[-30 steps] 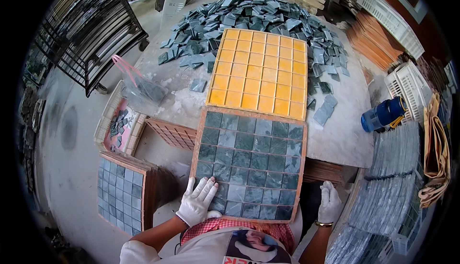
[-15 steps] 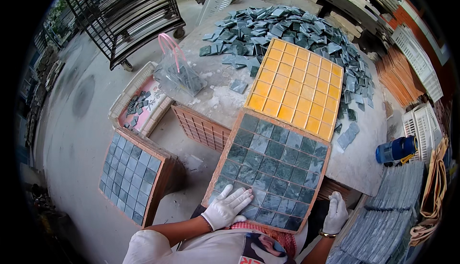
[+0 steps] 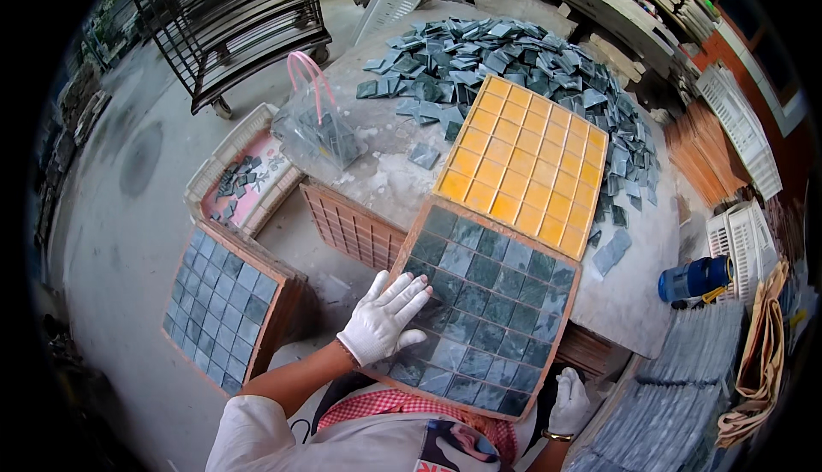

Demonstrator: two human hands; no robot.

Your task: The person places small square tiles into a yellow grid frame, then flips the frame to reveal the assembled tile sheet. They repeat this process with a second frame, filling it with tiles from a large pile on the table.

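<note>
A tray of dark green stone tiles point(image 3: 479, 301) in a reddish-brown frame lies in front of me, its squares set in rows. My left hand point(image 3: 383, 318), in a white glove, lies flat over the tray's left part with fingers stretched out. Off the tray's lower right corner is my right hand point(image 3: 569, 403), also gloved, with its fingers curled together; whether anything is in them is hidden. Against the tray's far edge rests a yellow grid mould point(image 3: 522, 160) with square cells.
Loose stone tiles point(image 3: 505, 48) are heaped on the grey table point(image 3: 385, 185). At left stand another tiled tray point(image 3: 221, 301) and a cream basket point(image 3: 214, 160) with tile pieces. A clear bag point(image 3: 321, 134), a brown grid tray point(image 3: 351, 224), a blue bottle point(image 3: 698, 278) and stacked grey sheets point(image 3: 676, 378) surround the work.
My left hand has moved away from me and left, up the tray, its fingers now spread more. My right hand has lowered slightly, its fingers more curled. The view has shifted a little.
</note>
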